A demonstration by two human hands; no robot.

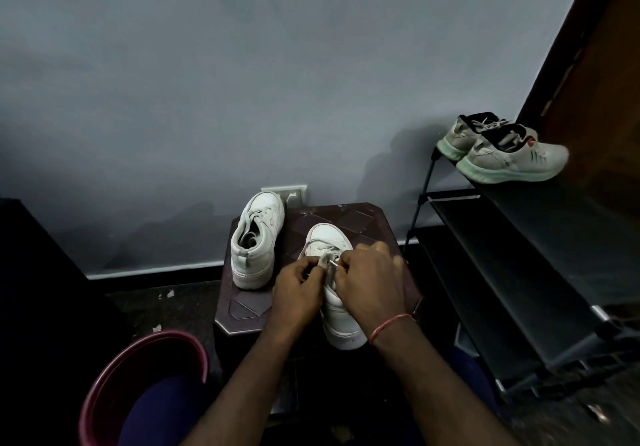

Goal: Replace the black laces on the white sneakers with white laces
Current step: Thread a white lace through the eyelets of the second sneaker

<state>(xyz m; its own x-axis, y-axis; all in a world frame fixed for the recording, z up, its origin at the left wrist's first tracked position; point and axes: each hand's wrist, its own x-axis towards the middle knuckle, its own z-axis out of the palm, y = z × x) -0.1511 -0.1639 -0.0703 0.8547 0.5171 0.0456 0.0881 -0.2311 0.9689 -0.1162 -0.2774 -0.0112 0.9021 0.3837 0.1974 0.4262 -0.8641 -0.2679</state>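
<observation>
Both hands are in on the near white leather sneaker (343, 321), which sits toe-away on the dark brown patterned plastic stool (242, 310). The left hand (298, 288) has its fingers curled tight, gripping the shoe's upper at the eyelets. The right hand (369, 281) is closed down small too. Its thumb and forefinger pinch the thin white lace (331, 263) by its stiff tip, right between the 2 sets of fingertips. Pale lace crossings show just beyond the fingers, toward the toe.

Left of the left fingers, a little apart, stands the second white leather sneaker (256, 241), heel toward the person, pale laces showing. A red thread band (391, 324) circles the right wrist. Well off to the right of the right fingers, 2 grey mesh running shoes with mint soles (502, 155) rest on top of a black metal shoe rack (519, 255). Down beside the left forearm sits a maroon plastic bucket (104, 386).
</observation>
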